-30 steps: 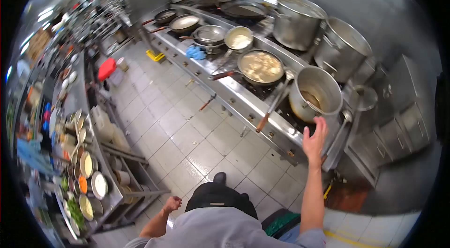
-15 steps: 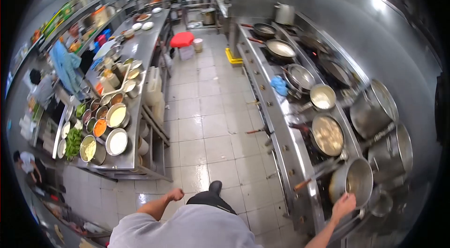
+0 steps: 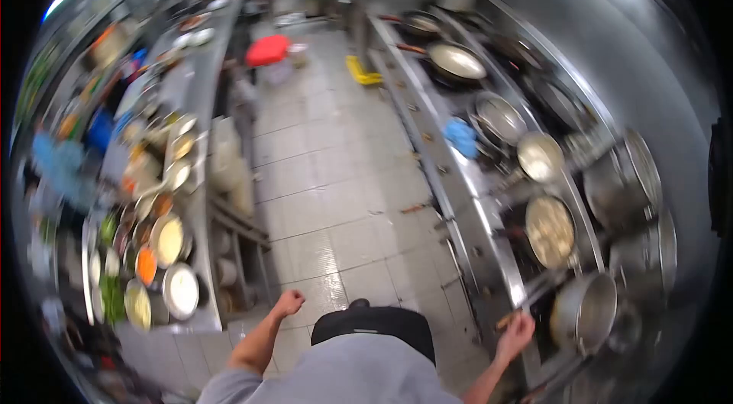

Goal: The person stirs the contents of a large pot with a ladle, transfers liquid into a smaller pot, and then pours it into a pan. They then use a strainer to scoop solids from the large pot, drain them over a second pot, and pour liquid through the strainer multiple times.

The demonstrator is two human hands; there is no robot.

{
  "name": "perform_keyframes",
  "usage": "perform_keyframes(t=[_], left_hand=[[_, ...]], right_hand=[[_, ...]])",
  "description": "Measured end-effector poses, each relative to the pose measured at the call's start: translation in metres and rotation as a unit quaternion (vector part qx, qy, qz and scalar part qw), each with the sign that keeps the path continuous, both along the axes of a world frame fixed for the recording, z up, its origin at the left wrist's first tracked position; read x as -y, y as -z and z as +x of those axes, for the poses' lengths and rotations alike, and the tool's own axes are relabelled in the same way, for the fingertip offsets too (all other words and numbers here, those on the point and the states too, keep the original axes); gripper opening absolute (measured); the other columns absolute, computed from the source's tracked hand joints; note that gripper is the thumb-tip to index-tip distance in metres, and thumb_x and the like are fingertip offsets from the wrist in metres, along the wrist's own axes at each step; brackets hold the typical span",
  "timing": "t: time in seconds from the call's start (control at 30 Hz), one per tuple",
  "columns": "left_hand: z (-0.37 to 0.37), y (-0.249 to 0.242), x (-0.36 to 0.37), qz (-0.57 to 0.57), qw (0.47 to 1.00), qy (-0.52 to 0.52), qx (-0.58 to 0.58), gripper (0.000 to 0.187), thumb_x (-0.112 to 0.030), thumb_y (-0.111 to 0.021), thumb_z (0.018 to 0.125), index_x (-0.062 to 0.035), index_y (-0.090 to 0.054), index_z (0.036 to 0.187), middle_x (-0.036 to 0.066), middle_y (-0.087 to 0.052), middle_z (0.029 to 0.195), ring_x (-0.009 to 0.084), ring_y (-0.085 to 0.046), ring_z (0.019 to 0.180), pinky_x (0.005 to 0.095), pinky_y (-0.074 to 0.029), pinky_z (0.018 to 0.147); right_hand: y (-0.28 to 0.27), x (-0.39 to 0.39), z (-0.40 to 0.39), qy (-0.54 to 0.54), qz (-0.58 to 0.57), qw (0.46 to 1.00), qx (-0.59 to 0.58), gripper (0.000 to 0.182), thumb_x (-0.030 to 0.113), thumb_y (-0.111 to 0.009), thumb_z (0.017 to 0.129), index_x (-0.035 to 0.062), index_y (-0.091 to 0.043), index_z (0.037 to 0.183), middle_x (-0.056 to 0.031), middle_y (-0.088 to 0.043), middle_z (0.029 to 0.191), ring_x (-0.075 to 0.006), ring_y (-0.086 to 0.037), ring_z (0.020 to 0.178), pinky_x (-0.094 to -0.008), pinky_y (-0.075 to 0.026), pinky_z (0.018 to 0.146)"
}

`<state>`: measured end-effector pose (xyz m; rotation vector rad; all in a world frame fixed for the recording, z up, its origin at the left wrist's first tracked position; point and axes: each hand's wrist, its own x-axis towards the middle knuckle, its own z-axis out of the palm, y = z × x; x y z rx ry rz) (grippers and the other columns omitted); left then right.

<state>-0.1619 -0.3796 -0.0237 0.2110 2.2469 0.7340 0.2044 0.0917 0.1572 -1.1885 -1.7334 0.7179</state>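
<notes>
My right hand [image 3: 516,337] is at the front of the stove, its fingers closed at the wooden grip of a long-handled metal utensil [image 3: 544,286] that lies across the stove's front edge. Just right of that hand stands a deep pot [image 3: 586,314], tilted in this view. Beyond the utensil, a pan [image 3: 550,233] holds pale chunks of food. My left hand [image 3: 289,302] hangs over the tiled floor in a loose fist, away from any object, with nothing showing in it.
Further along the stove are a small pot of pale liquid [image 3: 540,157], a blue cloth [image 3: 461,137] and a wok [image 3: 456,63]. Large stockpots [image 3: 622,179] line the back. Left, a steel counter [image 3: 206,282] carries several food containers. A red-topped stool [image 3: 268,50] stands in the aisle.
My right hand has left the deep pot's rim and moved left to the utensil's wooden grip. My left hand stays closed. The view has turned and blurred.
</notes>
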Motion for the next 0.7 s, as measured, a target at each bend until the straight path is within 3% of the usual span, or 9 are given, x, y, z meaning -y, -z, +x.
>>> perform_keyframes(t=[0.03,0.07,0.17,0.33,0.43,0.5,0.57,0.67,0.7], left_hand=[[-0.002,0.008,0.005,0.006,1.0,-0.002,0.019,0.024,-0.021,-0.058,0.078,0.0014,-0.068,0.081,0.014,-0.065,0.068,0.021,-0.062,0.062,0.0351,-0.05,0.06],[0.0,0.015,0.013,0.008,0.999,-0.009,0.038,0.023,-0.019,-0.058,0.078,0.0015,-0.068,0.079,0.011,-0.064,0.063,0.018,-0.061,0.057,0.0337,-0.05,0.056],[0.005,0.04,0.027,0.05,0.988,-0.073,0.124,0.02,-0.014,-0.056,0.079,0.0024,-0.067,0.08,0.008,-0.063,0.065,0.0161,-0.059,0.058,0.0297,-0.047,0.049],[0.004,0.035,0.011,0.061,0.962,-0.176,0.197,0.015,-0.012,-0.058,0.08,0.0012,-0.063,0.083,0.009,-0.063,0.072,0.0183,-0.061,0.064,0.0313,-0.05,0.05],[-0.012,0.018,-0.015,0.064,0.953,-0.226,0.194,0.013,-0.012,-0.059,0.08,0.0001,-0.062,0.084,0.008,-0.062,0.073,0.0181,-0.061,0.064,0.0319,-0.05,0.052],[-0.024,0.005,-0.032,0.072,0.947,-0.25,0.187,0.012,-0.011,-0.059,0.08,-0.0003,-0.061,0.085,0.008,-0.062,0.073,0.0178,-0.06,0.064,0.0322,-0.051,0.052],[-0.032,-0.005,-0.053,0.062,0.951,-0.251,0.17,0.012,-0.011,-0.059,0.081,-0.0006,-0.061,0.088,0.008,-0.062,0.076,0.0175,-0.06,0.067,0.033,-0.052,0.055],[-0.047,-0.012,-0.09,0.057,0.949,-0.26,0.17,0.013,-0.012,-0.059,0.084,-0.0018,-0.061,0.092,0.007,-0.063,0.081,0.0164,-0.06,0.071,0.0325,-0.052,0.06],[-0.055,-0.013,-0.107,0.049,0.952,-0.249,0.172,0.014,-0.013,-0.059,0.085,-0.002,-0.061,0.093,0.006,-0.063,0.083,0.016,-0.061,0.072,0.0321,-0.052,0.061]], right_hand=[[-0.022,-0.006,-0.02,-0.021,-0.016,1.0,-0.007,0.007,0.007,-0.057,0.091,0.0003,-0.054,0.092,-0.0043,-0.052,0.094,-0.0125,-0.052,0.083,-0.0245,-0.044,0.074],[-0.045,-0.017,-0.037,-0.038,0.053,0.996,0.054,0.008,0.007,-0.056,0.091,0.0004,-0.053,0.089,-0.0027,-0.052,0.091,-0.0109,-0.051,0.078,-0.0233,-0.043,0.071],[-0.086,-0.062,-0.082,-0.08,-0.146,0.98,-0.11,0.009,0.01,-0.06,0.09,0.0025,-0.058,0.094,-0.003,-0.058,0.094,-0.0131,-0.059,0.081,-0.0241,-0.049,0.072],[-0.11,-0.137,-0.177,-0.201,-0.26,0.931,-0.16,0.023,0.01,-0.063,0.087,0.0021,-0.056,0.108,-0.0064,-0.061,0.105,-0.0128,-0.057,0.092,-0.0256,-0.048,0.075],[-0.064,-0.205,-0.238,-0.215,-0.321,0.914,-0.12,0.039,0.014,-0.068,0.082,0.0012,-0.052,0.115,-0.0109,-0.059,0.11,-0.0162,-0.054,0.1,-0.0295,-0.046,0.08],[-0.028,-0.249,-0.278,-0.123,-0.382,0.91,-0.107,0.045,0.015,-0.07,0.077,-0.0028,-0.053,0.114,-0.0153,-0.059,0.112,-0.0201,-0.053,0.105,-0.0329,-0.044,0.083],[0.029,-0.304,-0.308,-0.068,-0.413,0.908,-0.005,0.021,0.012,-0.069,0.074,0.0012,-0.061,0.091,-0.0067,-0.056,0.087,-0.0151,-0.054,0.079,-0.0276,-0.042,0.062],[0.099,-0.341,-0.339,0.033,-0.437,0.898,-0.033,0.014,0.007,-0.065,0.074,-0.0029,-0.06,0.083,-0.0087,-0.056,0.08,-0.0196,-0.054,0.066,-0.0336,-0.043,0.056],[0.141,-0.358,-0.348,0.024,-0.485,0.865,-0.126,0.012,0.007,-0.064,0.075,-0.0009,-0.06,0.083,-0.0101,-0.057,0.082,-0.0219,-0.054,0.066,-0.039,-0.045,0.065]])
